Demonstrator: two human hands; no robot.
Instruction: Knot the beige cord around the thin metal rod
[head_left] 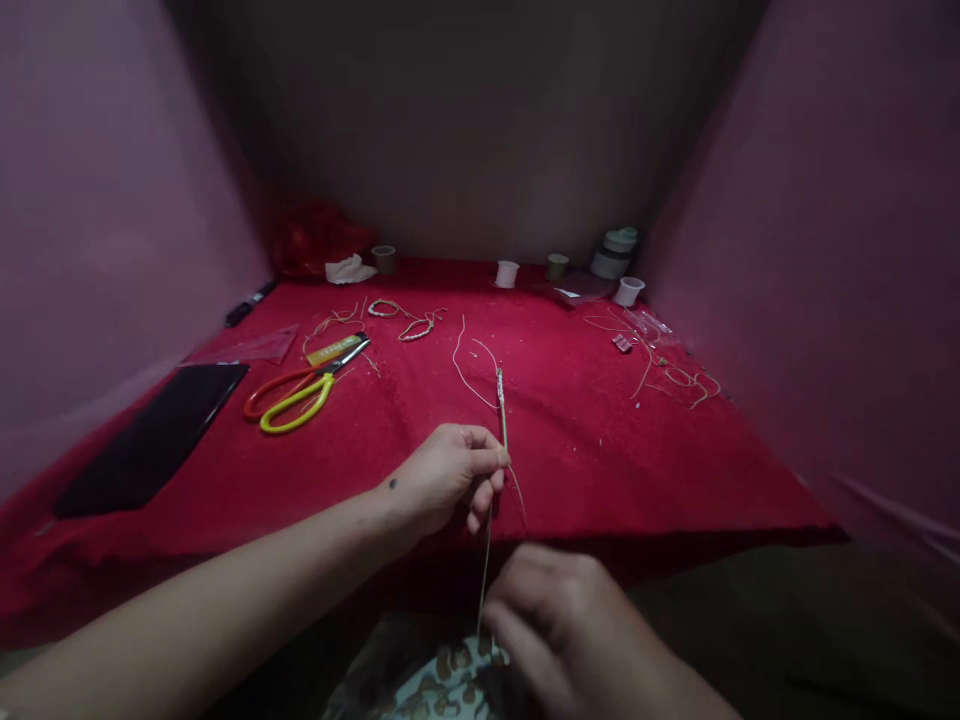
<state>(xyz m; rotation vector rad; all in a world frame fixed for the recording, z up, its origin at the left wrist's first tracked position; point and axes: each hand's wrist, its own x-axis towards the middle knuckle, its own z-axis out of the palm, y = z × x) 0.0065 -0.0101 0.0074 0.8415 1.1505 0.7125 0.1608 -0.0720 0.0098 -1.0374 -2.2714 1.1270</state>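
My left hand (448,476) reaches over the front edge of a red cloth-covered table (585,440) and pinches a thin braided cord (501,410) between thumb and fingers. The cord rises a little above the hand and trails back across the cloth as a pale thread (463,365). Below the pinch, strands run down to my right hand (559,620), which is closed low in front of the table edge, blurred, apparently gripping the lower strand ends.
Orange and yellow-handled scissors (300,390) lie at left, beside a dark flat tablet (154,435). Finished braided pieces (409,320) lie mid-back. Small cups and tape rolls (615,255) line the back wall. Loose cords (667,370) lie at right. Pink walls enclose both sides.
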